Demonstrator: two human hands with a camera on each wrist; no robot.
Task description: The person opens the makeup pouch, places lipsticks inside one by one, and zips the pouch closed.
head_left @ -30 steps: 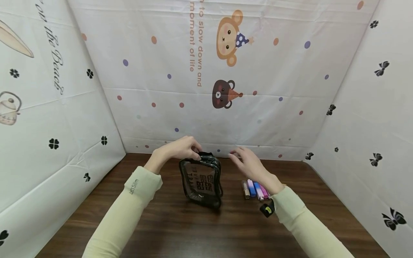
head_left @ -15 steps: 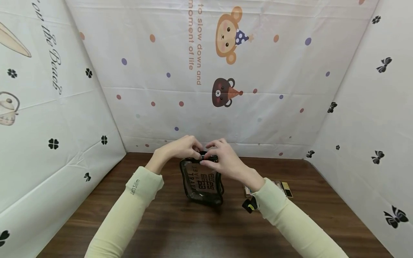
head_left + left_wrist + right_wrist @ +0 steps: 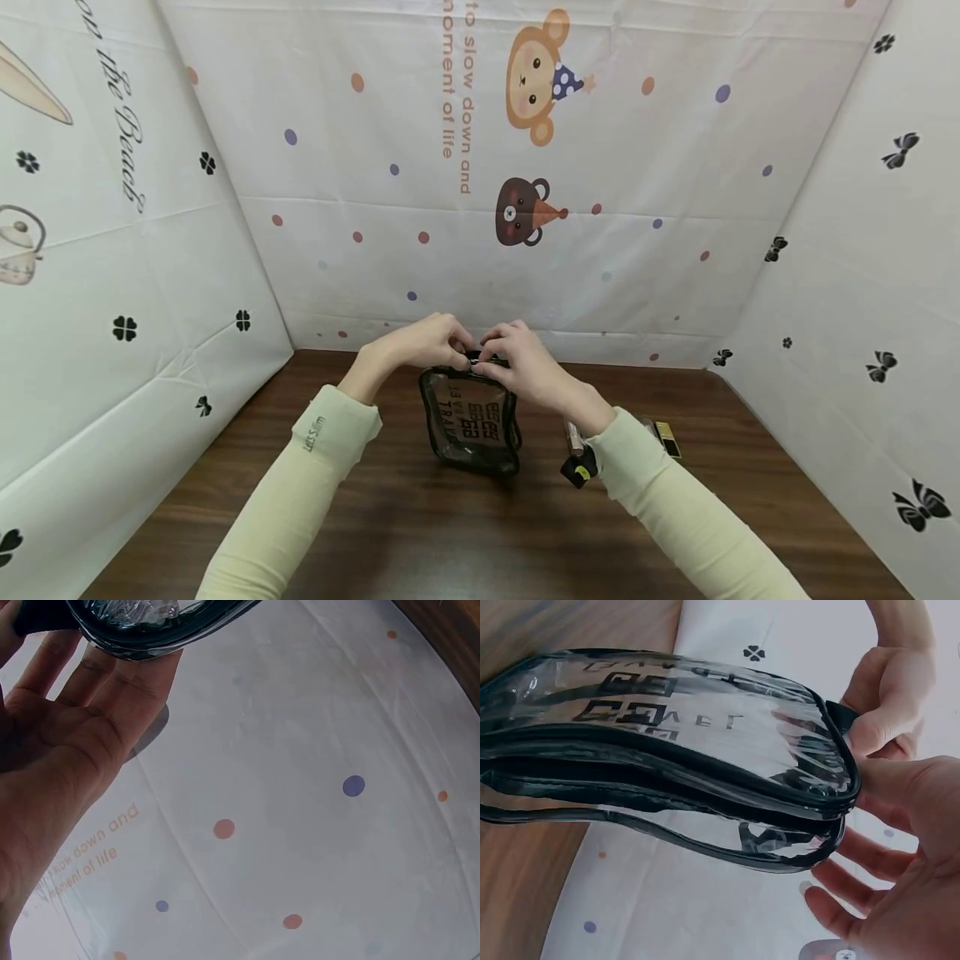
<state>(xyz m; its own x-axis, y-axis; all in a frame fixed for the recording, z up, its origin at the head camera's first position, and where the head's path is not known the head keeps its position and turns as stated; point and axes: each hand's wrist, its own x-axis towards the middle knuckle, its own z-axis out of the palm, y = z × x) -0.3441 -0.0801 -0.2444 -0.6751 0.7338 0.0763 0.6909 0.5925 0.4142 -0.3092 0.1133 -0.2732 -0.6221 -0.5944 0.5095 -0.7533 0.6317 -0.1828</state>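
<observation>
A clear pouch (image 3: 468, 421) with black edging and printed lettering stands upright on the brown table, slightly tilted. My left hand (image 3: 427, 342) pinches the black tab at its top left corner, thumb in front. Across from it, my right hand (image 3: 528, 367) pinches the top edge between thumb and fingers, close to the left fingertips. The right wrist view shows the black zip (image 3: 652, 776) running along the pouch's side, with the right thumb tucked behind the top end. Crinkled clear plastic (image 3: 139, 609) shows at the pouch in the left wrist view.
Small tubes lie to the right, mostly hidden by the right forearm; a pale one (image 3: 573, 437) and a yellow-and-black piece (image 3: 667, 439) peek out. A black wrist device (image 3: 579, 469) hangs under the right wrist. Printed white sheets (image 3: 600, 275) enclose the table (image 3: 375, 517).
My right hand has come left from above the tubes to the pouch's top edge and taken hold there, its fingertips closing in. The left hand keeps its grip, and the pouch has barely shifted.
</observation>
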